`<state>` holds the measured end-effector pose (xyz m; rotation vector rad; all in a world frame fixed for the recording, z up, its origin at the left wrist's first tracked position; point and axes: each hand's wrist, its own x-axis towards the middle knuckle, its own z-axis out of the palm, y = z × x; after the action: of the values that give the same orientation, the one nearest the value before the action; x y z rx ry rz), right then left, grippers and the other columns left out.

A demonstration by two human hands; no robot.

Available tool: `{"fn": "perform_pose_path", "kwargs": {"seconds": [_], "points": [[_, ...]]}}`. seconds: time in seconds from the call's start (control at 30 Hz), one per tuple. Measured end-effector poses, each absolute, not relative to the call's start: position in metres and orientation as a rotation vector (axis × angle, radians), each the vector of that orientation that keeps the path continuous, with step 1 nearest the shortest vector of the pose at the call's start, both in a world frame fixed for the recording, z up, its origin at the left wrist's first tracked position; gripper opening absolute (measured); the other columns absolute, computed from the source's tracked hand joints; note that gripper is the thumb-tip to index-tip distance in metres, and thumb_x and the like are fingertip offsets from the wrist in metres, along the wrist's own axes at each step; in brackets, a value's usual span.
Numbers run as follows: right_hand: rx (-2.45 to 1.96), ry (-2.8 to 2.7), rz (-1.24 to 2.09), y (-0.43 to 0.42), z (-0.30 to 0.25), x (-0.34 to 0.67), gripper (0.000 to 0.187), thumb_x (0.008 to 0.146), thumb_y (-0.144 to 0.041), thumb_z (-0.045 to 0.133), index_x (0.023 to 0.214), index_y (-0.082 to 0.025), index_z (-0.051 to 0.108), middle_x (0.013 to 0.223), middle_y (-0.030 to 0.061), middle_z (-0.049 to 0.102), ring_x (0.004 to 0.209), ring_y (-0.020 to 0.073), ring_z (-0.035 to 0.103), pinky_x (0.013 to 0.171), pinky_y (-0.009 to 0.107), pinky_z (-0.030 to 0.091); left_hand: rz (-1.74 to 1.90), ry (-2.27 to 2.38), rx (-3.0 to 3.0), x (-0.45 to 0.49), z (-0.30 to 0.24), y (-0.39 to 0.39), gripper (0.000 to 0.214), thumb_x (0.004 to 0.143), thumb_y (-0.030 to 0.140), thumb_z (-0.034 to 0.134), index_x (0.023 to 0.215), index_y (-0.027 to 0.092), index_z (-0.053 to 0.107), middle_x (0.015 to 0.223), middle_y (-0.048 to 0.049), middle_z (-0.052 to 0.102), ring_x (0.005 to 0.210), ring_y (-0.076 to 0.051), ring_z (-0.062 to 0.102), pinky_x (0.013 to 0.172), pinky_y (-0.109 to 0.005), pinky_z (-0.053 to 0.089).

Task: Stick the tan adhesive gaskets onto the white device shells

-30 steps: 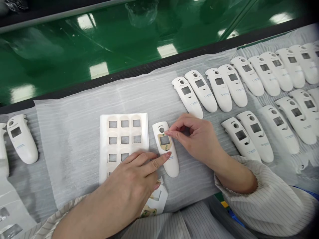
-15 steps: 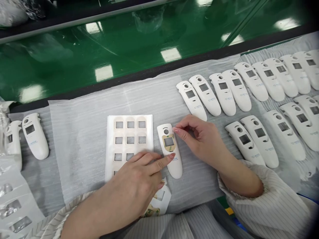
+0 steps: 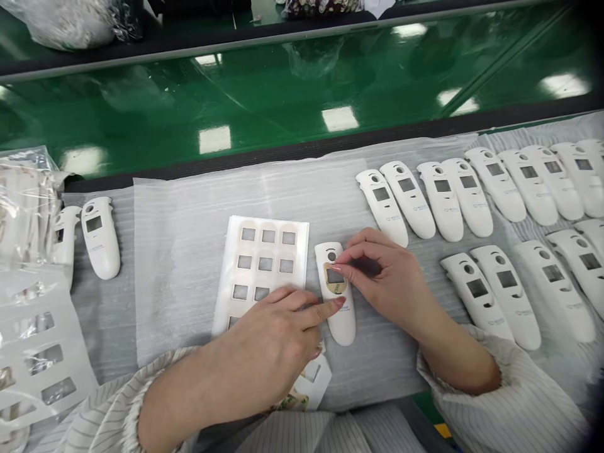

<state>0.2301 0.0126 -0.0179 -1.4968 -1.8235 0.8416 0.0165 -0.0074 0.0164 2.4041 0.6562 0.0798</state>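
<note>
A white plastic thermometer-like housing [image 3: 342, 328] lies face up in front of me. Around its window sits a tan adhesive sticker [image 3: 336, 289] with green marks. My right hand [image 3: 394, 274] pinches at the sticker's upper right edge with thumb and index finger; the exact hold is small. From the left, my left hand [image 3: 274, 343] reaches over with its index fingertip on the housing below the sticker and its fingers apart. Partly under that hand is a white sheet of square-holed stickers [image 3: 255, 245]. A peeled scrap of backing [image 3: 318, 380] shows below it.
Rows of similar white housings [image 3: 453, 204] lie on the right, and a housing [image 3: 100, 242] stands out at the left. Plastic bags [image 3: 28, 214] and a cut-out sheet [image 3: 51, 340] are at the left edge. White foam sheeting [image 3: 179, 251] covers the table below a green panel [image 3: 274, 94].
The view has shifted, so everything sits differently in frame. My right fingertips have moved from beside the housing's top onto the sticker's edge. My left index finger stays on the housing.
</note>
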Motion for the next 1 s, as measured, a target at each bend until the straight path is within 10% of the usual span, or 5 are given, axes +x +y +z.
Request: {"fn": "perform_pose_path", "kwargs": {"seconds": [0.63,1.0], "points": [[-1.371,-1.711,1.043,0.0114,-0.0204,0.2352,0.014,0.086,-0.027,0.065,0.098,-0.024,0.059,0.089,0.0028,0.062,0.084,0.0186,0.06,0.074,0.036,0.052,0.14,0.675,2.433,0.0163,0.0133,-0.01,0.022,0.091,0.016,0.055,0.111,0.016,0.065,0.136,-0.0021,0.059,0.111,-0.02,0.055,0.098,-0.039,0.043],[-1.385,-1.889,0.861,0.0086,-0.0161,0.2284,0.008,0.083,-0.016,0.067,0.08,-0.024,0.067,0.076,0.0014,0.062,0.068,0.0152,0.059,0.053,0.03,0.048,0.158,0.659,2.391,0.0169,0.0144,-0.0086,0.022,0.09,0.013,0.055,0.108,0.018,0.066,0.135,-0.0049,0.06,0.11,-0.023,0.058,0.095,-0.04,0.045]]}}
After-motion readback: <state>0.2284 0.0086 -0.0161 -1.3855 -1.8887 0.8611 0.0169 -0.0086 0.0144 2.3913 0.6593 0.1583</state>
